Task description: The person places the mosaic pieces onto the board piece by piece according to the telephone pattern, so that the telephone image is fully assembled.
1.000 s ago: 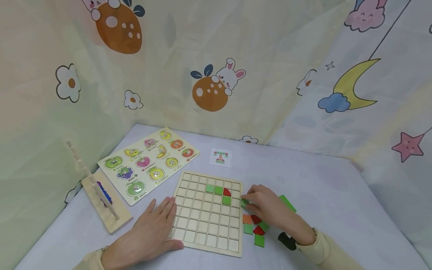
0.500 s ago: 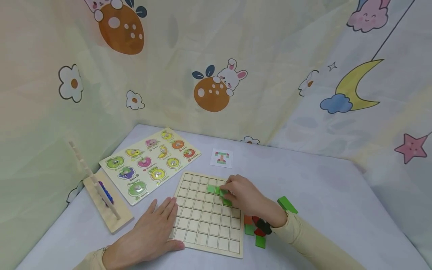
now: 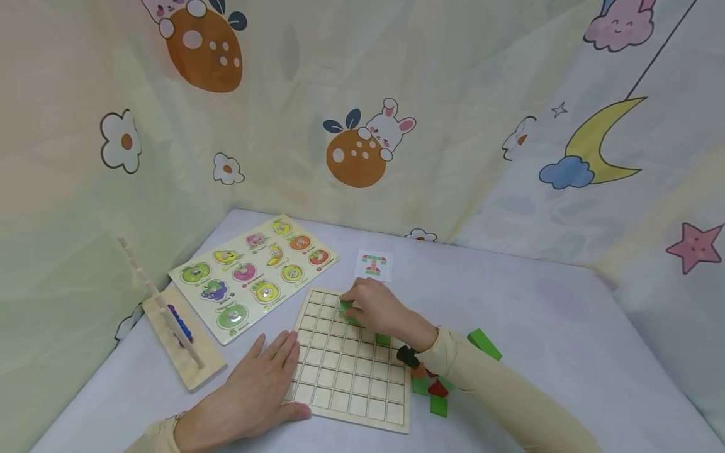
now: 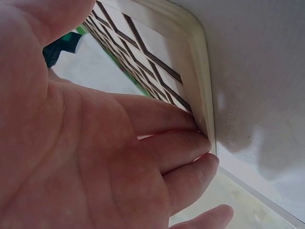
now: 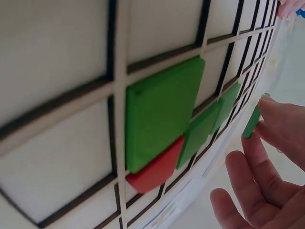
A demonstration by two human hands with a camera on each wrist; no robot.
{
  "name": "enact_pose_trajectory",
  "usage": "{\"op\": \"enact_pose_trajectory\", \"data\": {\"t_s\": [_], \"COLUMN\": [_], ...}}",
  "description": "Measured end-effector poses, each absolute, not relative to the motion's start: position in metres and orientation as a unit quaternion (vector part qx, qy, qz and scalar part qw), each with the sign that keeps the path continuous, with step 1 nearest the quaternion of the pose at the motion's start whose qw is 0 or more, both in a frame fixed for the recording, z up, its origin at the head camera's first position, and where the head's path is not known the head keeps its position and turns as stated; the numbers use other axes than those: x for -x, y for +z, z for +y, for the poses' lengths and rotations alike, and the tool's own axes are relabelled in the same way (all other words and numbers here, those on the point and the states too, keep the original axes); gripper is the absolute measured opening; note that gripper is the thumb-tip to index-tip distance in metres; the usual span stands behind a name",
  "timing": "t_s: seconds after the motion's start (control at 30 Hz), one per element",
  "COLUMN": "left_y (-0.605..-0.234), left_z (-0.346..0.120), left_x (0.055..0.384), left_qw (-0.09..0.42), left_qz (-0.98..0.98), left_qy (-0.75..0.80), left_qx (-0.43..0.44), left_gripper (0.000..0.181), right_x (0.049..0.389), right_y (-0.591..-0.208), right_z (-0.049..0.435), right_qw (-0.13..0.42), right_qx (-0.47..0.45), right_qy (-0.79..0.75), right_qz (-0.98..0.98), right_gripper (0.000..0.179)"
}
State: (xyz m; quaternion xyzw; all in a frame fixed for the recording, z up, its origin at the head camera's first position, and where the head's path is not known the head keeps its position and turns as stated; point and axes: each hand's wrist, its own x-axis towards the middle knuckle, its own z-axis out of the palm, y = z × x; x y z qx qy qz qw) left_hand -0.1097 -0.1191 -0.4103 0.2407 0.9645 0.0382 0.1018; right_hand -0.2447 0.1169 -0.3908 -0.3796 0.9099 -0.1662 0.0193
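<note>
A wooden grid board [image 3: 340, 384] lies on the white cloth. My left hand [image 3: 243, 393] rests along its left side, fingers straight and fingertips at the rim in the left wrist view. Over the far part of the board, my right hand [image 3: 378, 306] pinches a thin green square tile [image 5: 253, 120] between thumb and index finger. Set in the cells are a near green square [image 5: 164, 114], a red rounded tile [image 5: 155, 169] beside it, and two more green squares [image 5: 201, 133] in a row. In the head view, the right hand covers most of these.
Loose red, orange and green tiles [image 3: 438, 406] lie right of the board, partly under the right forearm, with a green block [image 3: 484, 343] beyond. A pattern card [image 3: 374, 265] sits behind. To the left are a fruit puzzle [image 3: 257, 259] and a wooden bead stand [image 3: 192, 371].
My right hand has moved from beside the tile pile leftward over the board, carrying the green tile, to the left of the set green squares. My left hand has stayed put.
</note>
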Motion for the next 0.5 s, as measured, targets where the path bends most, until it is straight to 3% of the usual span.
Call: {"op": "enact_pose_trajectory", "data": {"t_s": [0.5], "left_y": [-0.4099], "left_z": [-0.1186], "left_x": [0.1093], "left_qw": [0.107], "left_qz": [0.965], "left_qy": [0.043], "left_qx": [-0.236], "left_gripper": [0.108], "right_x": [0.2465], "right_y": [-0.4003], "right_z": [0.1077], "right_qw": [0.044], "right_qx": [0.374], "right_qy": [-0.142], "right_qz": [0.915], "right_gripper": [0.022]}}
